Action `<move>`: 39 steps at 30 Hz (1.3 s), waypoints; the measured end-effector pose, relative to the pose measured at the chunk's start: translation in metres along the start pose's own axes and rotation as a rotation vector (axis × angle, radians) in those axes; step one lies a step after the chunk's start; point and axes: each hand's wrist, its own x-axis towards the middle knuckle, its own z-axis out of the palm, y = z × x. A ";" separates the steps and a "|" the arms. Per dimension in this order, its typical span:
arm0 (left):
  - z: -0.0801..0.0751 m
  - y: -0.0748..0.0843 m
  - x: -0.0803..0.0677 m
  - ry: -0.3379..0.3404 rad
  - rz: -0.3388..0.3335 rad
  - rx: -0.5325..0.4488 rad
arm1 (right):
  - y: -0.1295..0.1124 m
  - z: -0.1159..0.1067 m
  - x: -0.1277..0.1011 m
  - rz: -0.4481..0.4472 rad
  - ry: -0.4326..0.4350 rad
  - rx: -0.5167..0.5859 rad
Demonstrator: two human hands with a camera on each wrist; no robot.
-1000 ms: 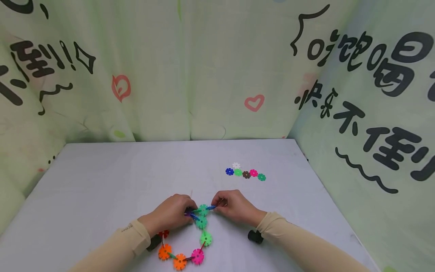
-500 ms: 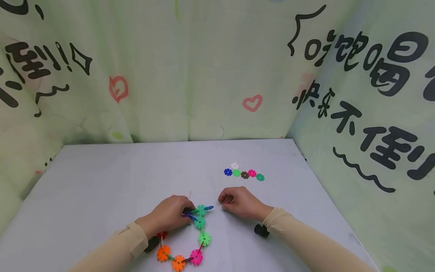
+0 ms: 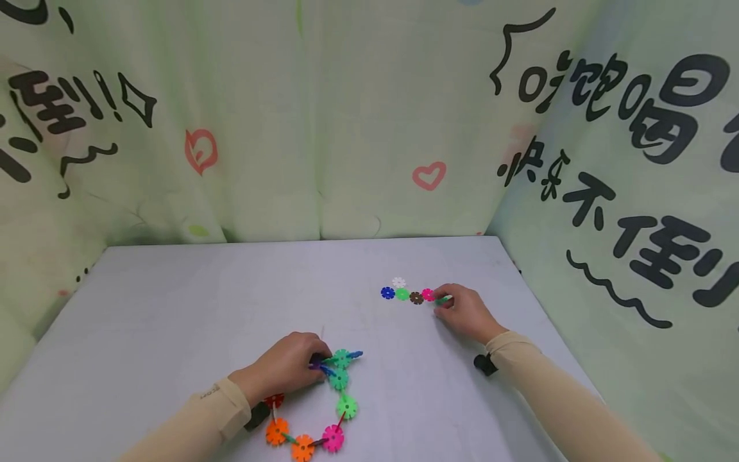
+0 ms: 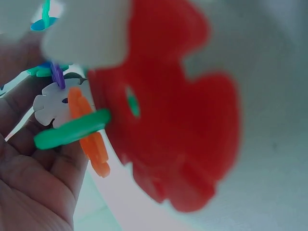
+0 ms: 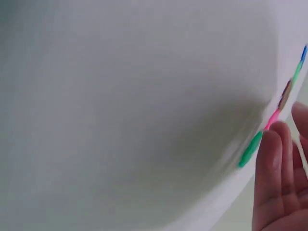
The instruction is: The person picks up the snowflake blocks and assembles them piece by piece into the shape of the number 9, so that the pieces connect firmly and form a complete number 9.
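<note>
My left hand (image 3: 288,366) grips one end of a chain of interlocking plastic snowflake discs (image 3: 333,438), which curves over the table in orange, pink, green and red. In the left wrist view, a white disc (image 4: 48,106) and a purple disc (image 4: 57,75) sit by the fingers, and a large red disc (image 4: 173,115) fills the middle. A blue disc (image 3: 355,354) sticks out at the chain's upper right. My right hand (image 3: 464,313) is at a loose green disc (image 3: 442,299), fingertips right at its edge; in the right wrist view that disc lies beside fairly straight fingers (image 5: 269,163).
Left of the green disc lie loose pink (image 3: 428,294), brown (image 3: 416,298), light green (image 3: 402,294), blue (image 3: 387,292) and white (image 3: 399,282) discs. The white table (image 3: 202,295) ends at printed curtains (image 3: 346,128) behind and on both sides.
My right hand has let go of the blue disc on the chain and moved right and away to the loose green disc. The left hand keeps its hold.
</note>
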 end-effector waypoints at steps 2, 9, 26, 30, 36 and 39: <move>0.000 0.000 0.000 0.001 -0.002 0.002 | 0.009 -0.005 0.003 0.028 0.018 -0.033; 0.001 -0.002 0.001 -0.002 -0.014 -0.006 | 0.017 -0.008 0.010 0.061 -0.003 -0.098; 0.001 -0.001 0.002 0.002 -0.004 -0.055 | 0.004 -0.002 0.002 0.102 -0.027 0.058; 0.001 -0.001 0.003 0.001 -0.003 -0.062 | -0.007 0.006 -0.007 0.033 -0.046 0.109; 0.001 -0.002 0.003 -0.002 -0.006 -0.055 | -0.035 0.023 -0.023 -0.043 -0.138 0.182; 0.002 -0.002 0.004 -0.002 -0.004 -0.053 | -0.049 0.031 -0.031 -0.095 -0.190 0.218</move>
